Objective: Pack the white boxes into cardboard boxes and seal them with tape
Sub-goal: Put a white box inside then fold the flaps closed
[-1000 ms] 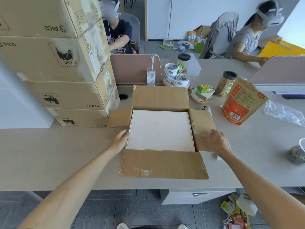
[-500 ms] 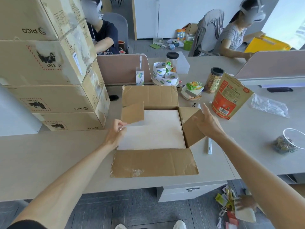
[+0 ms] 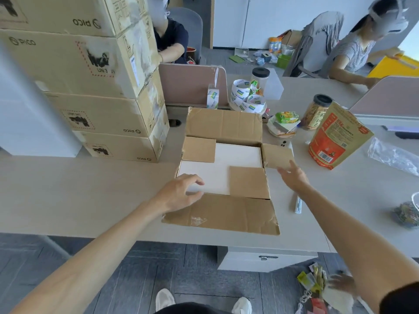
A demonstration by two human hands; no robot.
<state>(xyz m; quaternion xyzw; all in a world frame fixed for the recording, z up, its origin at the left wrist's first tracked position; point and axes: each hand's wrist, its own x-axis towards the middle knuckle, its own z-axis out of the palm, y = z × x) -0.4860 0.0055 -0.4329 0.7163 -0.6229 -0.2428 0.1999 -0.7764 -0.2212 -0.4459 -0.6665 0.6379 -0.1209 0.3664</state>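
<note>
1. Cardboard box (image 3: 222,211) sits open on the desk (image 3: 79,196) at the person's edge. Its near flap lies flat toward them with a scrap of clear tape on it.
2. Left hand (image 3: 179,193) is over the box's near-left corner, fingers loosely bent, nothing in it. Cannot tell if it touches the cardboard. It hides that corner of the contents.
3. Right hand (image 3: 292,175) is just right of the box, fingers spread, empty, a bit blurred. A white pen (image 3: 298,203) lies on the desk beside the forearm.
4. White box (image 3: 204,175) lies flat inside the cardboard box and fills it, with only the middle showing. The left flap (image 3: 199,148) covers its far-left part and a right flap piece (image 3: 248,182) covers its near-right part.
5. A second right flap piece (image 3: 277,155) sticks outward. A phone (image 3: 286,143) behind it is mostly hidden.
6. Wire basket (image 3: 408,214) is cut off by the right edge, contents dark and unreadable.
7. Far flap (image 3: 224,125) stands up. Behind it are heaped tape rolls (image 3: 247,98), and to the right a black-lidded jar (image 3: 317,112) of brownish snacks and an orange pouch (image 3: 333,139).
8. Stacked cartons (image 3: 90,87) stand at left, top one cropped.
</note>
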